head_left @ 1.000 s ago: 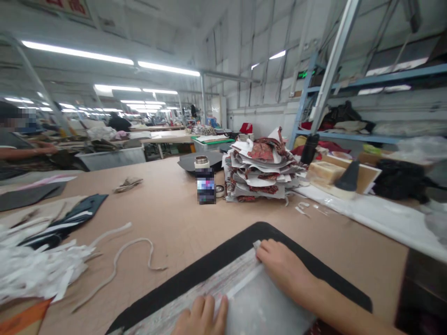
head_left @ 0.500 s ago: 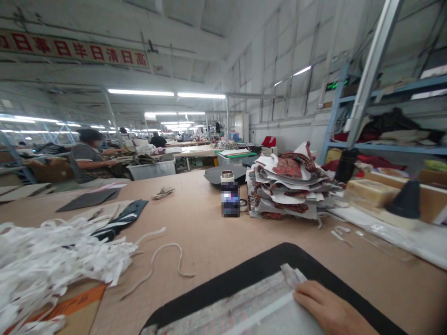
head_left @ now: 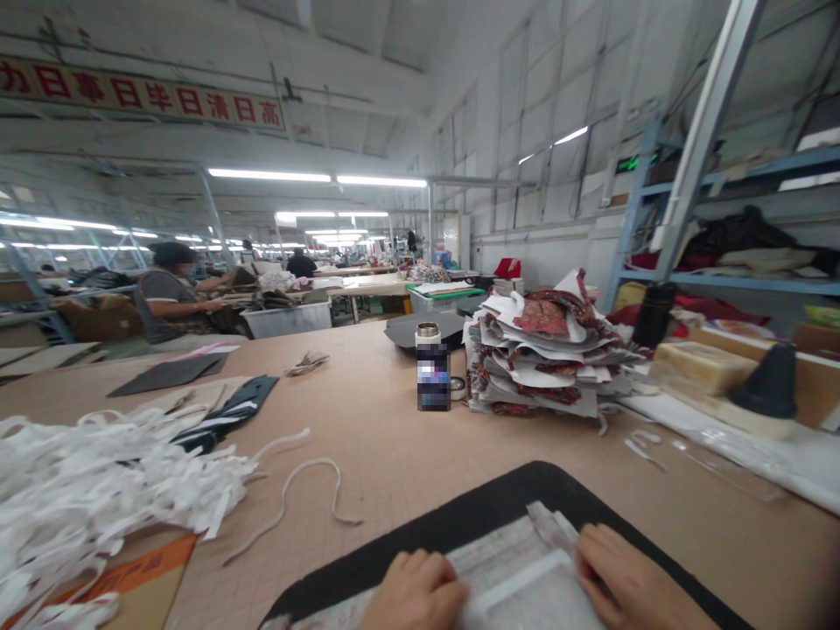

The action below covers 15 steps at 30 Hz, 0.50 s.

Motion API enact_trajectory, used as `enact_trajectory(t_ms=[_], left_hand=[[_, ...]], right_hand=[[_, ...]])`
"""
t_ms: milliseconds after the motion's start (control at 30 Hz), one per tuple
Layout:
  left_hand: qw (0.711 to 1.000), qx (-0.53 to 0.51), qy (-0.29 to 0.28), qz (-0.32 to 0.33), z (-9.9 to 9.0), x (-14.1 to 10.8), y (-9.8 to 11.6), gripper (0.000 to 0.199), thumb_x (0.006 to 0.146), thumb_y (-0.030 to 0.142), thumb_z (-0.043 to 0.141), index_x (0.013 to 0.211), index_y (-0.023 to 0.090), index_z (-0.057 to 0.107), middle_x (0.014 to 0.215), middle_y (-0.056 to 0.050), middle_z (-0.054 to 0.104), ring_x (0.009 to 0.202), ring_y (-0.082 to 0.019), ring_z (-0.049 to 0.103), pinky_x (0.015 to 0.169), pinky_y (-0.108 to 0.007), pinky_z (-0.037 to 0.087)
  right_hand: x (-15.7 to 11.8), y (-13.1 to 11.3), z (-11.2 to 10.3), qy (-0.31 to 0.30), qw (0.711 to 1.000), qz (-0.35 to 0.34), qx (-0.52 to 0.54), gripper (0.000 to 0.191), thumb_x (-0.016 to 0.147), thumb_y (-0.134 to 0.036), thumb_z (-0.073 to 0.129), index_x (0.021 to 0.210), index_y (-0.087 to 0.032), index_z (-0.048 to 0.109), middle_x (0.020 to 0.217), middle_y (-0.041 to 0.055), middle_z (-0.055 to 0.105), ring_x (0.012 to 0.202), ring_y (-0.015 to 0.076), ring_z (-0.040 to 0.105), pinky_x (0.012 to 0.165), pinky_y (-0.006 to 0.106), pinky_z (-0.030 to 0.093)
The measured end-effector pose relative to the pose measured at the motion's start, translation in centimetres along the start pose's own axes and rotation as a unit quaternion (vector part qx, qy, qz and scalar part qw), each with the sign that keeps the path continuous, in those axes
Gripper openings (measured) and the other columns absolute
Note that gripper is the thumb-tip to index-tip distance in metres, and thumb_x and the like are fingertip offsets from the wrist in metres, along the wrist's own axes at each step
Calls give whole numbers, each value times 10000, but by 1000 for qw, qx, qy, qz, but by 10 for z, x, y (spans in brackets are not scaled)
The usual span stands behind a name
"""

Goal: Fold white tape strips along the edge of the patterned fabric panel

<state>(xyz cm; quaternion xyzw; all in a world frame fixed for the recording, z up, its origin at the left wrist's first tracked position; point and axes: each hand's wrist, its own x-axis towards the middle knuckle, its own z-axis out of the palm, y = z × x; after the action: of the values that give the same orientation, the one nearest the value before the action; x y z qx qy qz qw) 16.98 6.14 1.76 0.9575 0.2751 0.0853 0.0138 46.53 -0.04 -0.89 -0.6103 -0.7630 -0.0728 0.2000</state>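
Observation:
A folded, mottled grey-white cloth (head_left: 479,553) with a pale strip across it lies on a black board (head_left: 518,490) with rounded corners, at the front of the table. My left hand (head_left: 416,591) is over the left part of the cloth, its fingers curled in and slightly blurred. What lies under those fingertips is hidden. At the cloth's right edge, my right hand (head_left: 633,582) has its fingers bent and closed on the border. The lower parts of both hands and the cloth's near side are cut off by the frame.
A dark flask (head_left: 433,376) stands beside a tall stack of printed fabric and paper (head_left: 544,359). White tape strips (head_left: 124,481) heap at left, near a loose cord (head_left: 289,490). A yellowish block (head_left: 699,367) and black cone (head_left: 767,381) are at right. A co-worker (head_left: 171,293) sits beyond.
My left hand has come into view from below, over the cloth. My right hand stays near the cloth's right edge, shifted slightly right with its fingers more bent.

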Motion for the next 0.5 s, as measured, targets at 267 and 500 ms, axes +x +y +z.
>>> enact_trajectory(t_ms=[267,500], left_hand=[[995,-95,-39,0,2,69,40,135,812,248,555,932,189,539,1019,-33,551,916,-205,490,814,-328,399],[988,-148,-1,-39,11,80,43,160,804,290,564,913,173,572,998,-52,543,898,-211,475,810,-324,396]], right_hand=[[3,1,-6,-58,998,33,13,100,744,-131,550,683,-209,561,723,12,595,673,163,577,602,264,493],[0,-7,-5,159,975,-102,-120,190,797,-117,401,687,-191,537,642,40,585,583,173,571,533,281,460]])
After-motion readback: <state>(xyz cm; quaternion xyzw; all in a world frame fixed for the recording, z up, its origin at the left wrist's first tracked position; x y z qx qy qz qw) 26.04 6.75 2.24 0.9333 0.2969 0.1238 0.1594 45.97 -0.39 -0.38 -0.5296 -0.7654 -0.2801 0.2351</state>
